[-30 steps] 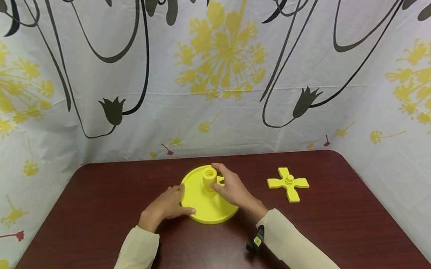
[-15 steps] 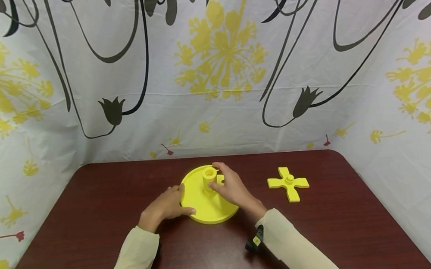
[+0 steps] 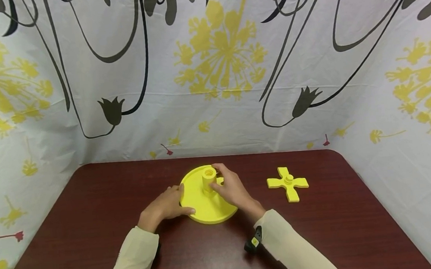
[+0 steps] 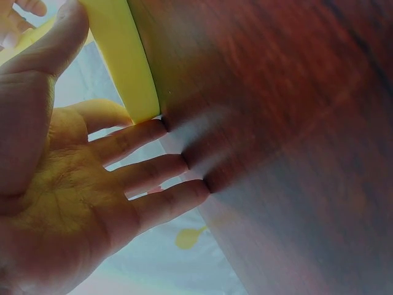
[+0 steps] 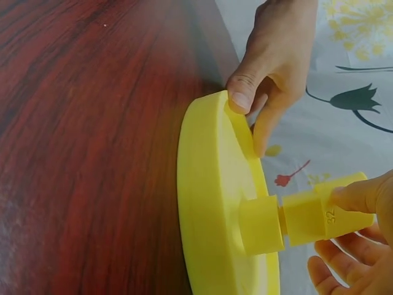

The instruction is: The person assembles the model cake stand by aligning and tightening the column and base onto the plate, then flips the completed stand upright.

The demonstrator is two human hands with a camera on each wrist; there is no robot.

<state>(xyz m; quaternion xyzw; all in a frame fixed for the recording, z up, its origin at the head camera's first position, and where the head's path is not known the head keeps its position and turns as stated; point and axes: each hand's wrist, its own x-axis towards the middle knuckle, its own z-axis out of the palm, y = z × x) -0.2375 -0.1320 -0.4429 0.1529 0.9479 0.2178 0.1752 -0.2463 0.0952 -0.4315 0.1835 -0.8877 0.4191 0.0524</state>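
Your right fingers point(image 5: 341, 260) pinch the post point(image 5: 304, 218); left fingers point(image 4: 166, 204), straight, brace the plate point(image 3: 207, 209) near 8 o'clock. Apparently fitting; next, likely square seating.

The table point(image 3: 91, 215) is reddish; floral cloth point(image 3: 205, 109) hangs behind.

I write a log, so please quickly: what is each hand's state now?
Left hand: holding the yellow disc by its rim.
Right hand: holding the numbered yellow piece above it.

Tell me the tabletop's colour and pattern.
Reddish-brown with darker wood-grain streaks; the tabletop shows its grain best in the right wrist view.
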